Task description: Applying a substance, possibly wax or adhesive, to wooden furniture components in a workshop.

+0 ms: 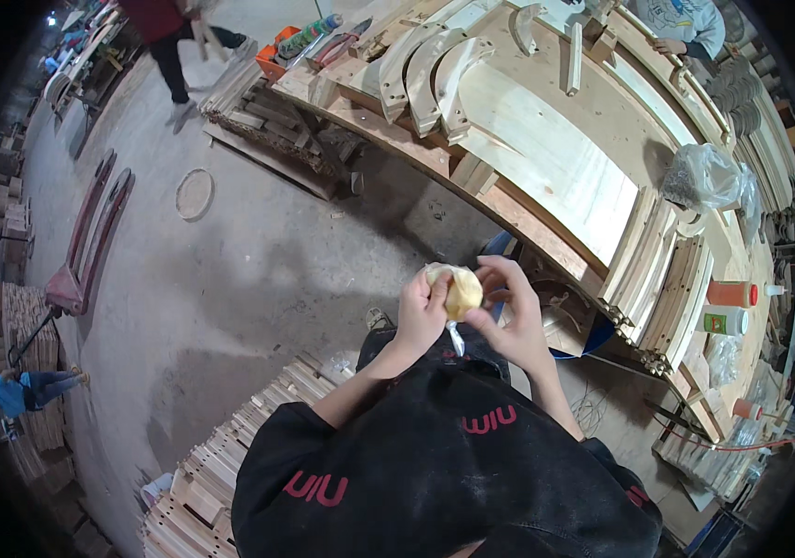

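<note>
In front of my chest, over my dark clothing, I hold a rounded pale-yellow thing [463, 295], possibly in a thin clear wrapping; its kind I cannot make out. A shiny whitish twisted end [456, 340] hangs below it. My left hand [420, 313] is closed on its left side, with the thumb pressed across the front. At its right side is my right hand [516, 321], fingers bent and apart, the thumb close to the lower edge; whether it touches cannot be told.
Ahead and to the right stands a large wooden workbench [546, 139] with curved wooden pieces [434, 79], stacked slats [658, 279], a plastic bag [702, 177] and bottles [730, 295]. Stacked wood [220, 470] lies at lower left. A red pallet jack [81, 270] stands left; other people are around.
</note>
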### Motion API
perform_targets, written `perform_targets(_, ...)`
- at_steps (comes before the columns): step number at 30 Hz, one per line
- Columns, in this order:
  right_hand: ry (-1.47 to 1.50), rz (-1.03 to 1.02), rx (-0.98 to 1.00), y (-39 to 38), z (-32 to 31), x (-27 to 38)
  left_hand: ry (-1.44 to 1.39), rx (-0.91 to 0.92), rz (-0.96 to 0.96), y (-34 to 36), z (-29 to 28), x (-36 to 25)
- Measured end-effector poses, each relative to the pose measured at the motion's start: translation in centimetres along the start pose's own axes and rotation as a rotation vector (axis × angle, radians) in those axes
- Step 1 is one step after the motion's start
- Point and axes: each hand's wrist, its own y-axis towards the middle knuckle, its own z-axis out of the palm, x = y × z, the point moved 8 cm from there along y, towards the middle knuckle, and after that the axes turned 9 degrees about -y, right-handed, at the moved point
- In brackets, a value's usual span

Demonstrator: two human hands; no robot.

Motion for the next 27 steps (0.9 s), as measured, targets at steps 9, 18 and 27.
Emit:
perform_targets(9, -0.034, -0.025, -0.027, 0.3, 1.2, 0.3, 0.233, 0.320, -0.359, -0.8, -0.5, -0.3)
perform_targets(18, 0.020, 0.126, -0.162, 0.9, 1.0, -1.7, 0.078, 0.120, 0.020, -1.6, -0.5, -4.0)
perform_targets(27, 0.086, -0.177, 0.180, 1.0, 2.4, 3.4, 0.229, -0.007, 0.075, -0.8, -2.1, -5.6)
